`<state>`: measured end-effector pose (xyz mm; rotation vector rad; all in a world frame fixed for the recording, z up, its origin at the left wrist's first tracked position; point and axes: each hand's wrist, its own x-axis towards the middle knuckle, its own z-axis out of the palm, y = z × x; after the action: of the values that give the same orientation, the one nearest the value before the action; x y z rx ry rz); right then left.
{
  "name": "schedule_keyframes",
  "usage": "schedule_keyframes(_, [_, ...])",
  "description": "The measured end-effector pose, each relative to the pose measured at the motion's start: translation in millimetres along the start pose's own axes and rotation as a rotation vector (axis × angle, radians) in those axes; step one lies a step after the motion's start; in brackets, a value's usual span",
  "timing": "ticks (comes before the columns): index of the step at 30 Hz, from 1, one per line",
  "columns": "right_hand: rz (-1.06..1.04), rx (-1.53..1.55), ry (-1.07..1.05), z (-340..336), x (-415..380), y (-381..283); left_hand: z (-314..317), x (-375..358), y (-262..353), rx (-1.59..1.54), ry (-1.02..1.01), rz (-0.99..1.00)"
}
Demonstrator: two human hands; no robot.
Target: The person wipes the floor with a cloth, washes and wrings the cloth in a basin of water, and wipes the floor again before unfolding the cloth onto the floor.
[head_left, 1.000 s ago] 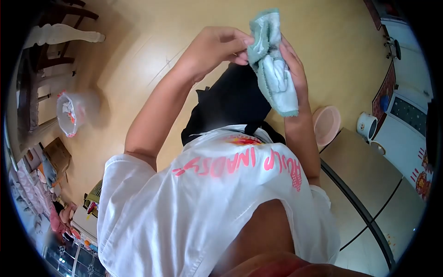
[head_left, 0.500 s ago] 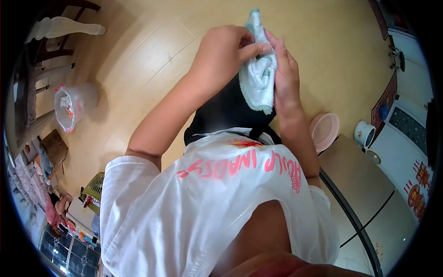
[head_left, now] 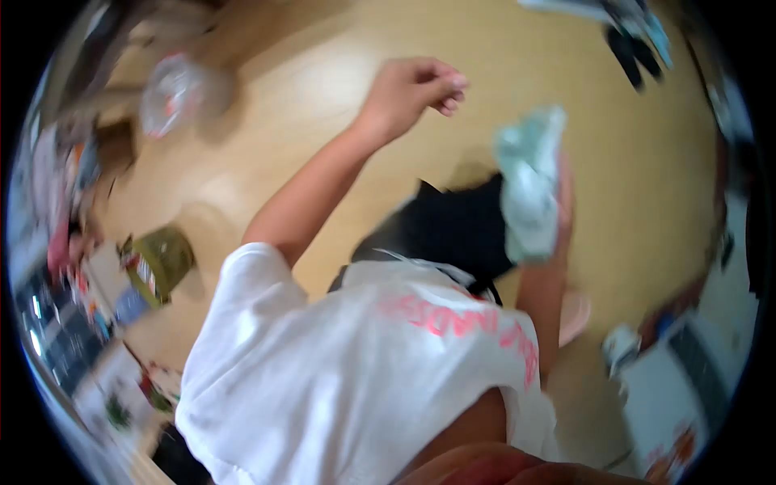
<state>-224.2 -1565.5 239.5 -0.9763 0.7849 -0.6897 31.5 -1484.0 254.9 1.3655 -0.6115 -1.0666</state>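
Observation:
A small white and pale-green cloth hangs bunched and blurred by motion over the right side of my black trousers. My right hand holds it from behind, most of its fingers hidden by the fabric. Out to the left, apart from the cloth, my left hand is raised above the floor. Its fingers are curled in towards the thumb, and nothing shows in them.
On the tan floor stand a lined waste bin at upper left and an olive-green basket at left. A pink basin is partly behind my right arm. Dark trousers hang at upper right.
My left hand has let go of the cloth and moved away from it. The right hand has carried the cloth right and lower in view. The whole view has swung round.

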Motion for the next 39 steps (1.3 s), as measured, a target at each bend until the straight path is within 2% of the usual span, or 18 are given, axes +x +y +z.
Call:
schedule_keyframes(2, [0.105, 0.101, -0.105, -17.3, 2.6, 2.3, -58.4, -4.2, -11.9, 0.047, 0.155, -0.086])
schedule_keyframes(3, [-0.059, -0.247, -0.044, -40.9, -5.7, 10.2, -99.8, -8.8, -19.2, 0.09, 0.29, -0.075])
schedule_keyframes(4, [0.124, 0.084, 0.088, -48.4, -8.3, 6.3, -141.1, -11.1, -30.2, 0.12, 0.407, -0.071])
schedule_keyframes(7, [0.003, -0.273, 0.179, -103.1, -2.1, 6.7, -267.3, -5.4, -45.8, 0.07, 0.798, 0.028])
schedule_keyframes(8, [-0.006, -0.359, 0.222, -112.1, 5.7, 1.4, -341.6, 0.1, -73.7, -0.055, 0.836, 0.168])
schedule_keyframes(9, [-0.012, -0.444, 0.266, -121.0, 13.5, -3.9, -402.2, -11.6, -74.0, -0.799, 0.579, 0.36])
schedule_keyframes(10, [0.016, -0.346, 0.232, -131.0, 20.7, -6.2, -430.9, -23.3, -52.4, -0.015, 1.036, 0.274])
schedule_keyframes(13, [0.19, 0.16, 0.066, -138.6, 37.2, -26.0, -530.2, -61.5, -8.0, 0.208, 1.034, 0.114])
schedule_keyframes(16, [0.064, -0.033, 0.307, -77.8, 35.5, -35.2, -537.3, -97.0, 24.3, 0.137, 1.048, -0.195])
schedule_keyframes(18, [0.028, -0.106, 0.413, -50.3, 33.1, -40.0, -567.5, -112.6, 10.7, 0.112, 1.161, -0.14])
schedule_keyframes(20, [0.041, -0.08, 0.426, -51.3, 28.0, -41.1, -524.7, -120.2, 21.4, 0.167, 1.247, -0.181])
schedule_keyframes(23, [0.093, 0.029, 0.321, -78.4, 25.0, -37.2, -681.7, -134.0, -77.0, 0.34, 1.082, -0.079])
schedule_keyframes(26, [0.062, -0.052, 0.264, -98.4, 11.8, -36.3, -602.3, -136.7, -44.2, 0.314, 1.294, -0.127])
schedule_keyframes(29, [-0.064, -0.26, 0.347, -105.4, -8.8, -29.6, -606.8, -133.0, -60.9, 0.446, 1.327, -0.073])
schedule_keyframes(33, [-0.267, -0.351, 0.398, -165.8, -47.8, -7.3, -600.5, -109.1, -62.9, 0.187, 1.427, -0.014])
schedule_keyframes(35, [-0.326, -0.31, 0.397, -169.9, -60.0, -3.8, -653.0, -108.6, -80.7, 0.248, 1.37, -0.089])
schedule_keyframes(38, [-0.344, -0.253, 0.394, -176.3, -89.2, -4.5, -630.9, -101.0, -89.5, 0.429, 1.314, -0.1])
schedule_keyframes(39, [-0.411, -0.327, 0.444, -201.5, -105.1, 13.1, -629.8, -94.2, -110.8, 0.475, 1.152, -0.037])
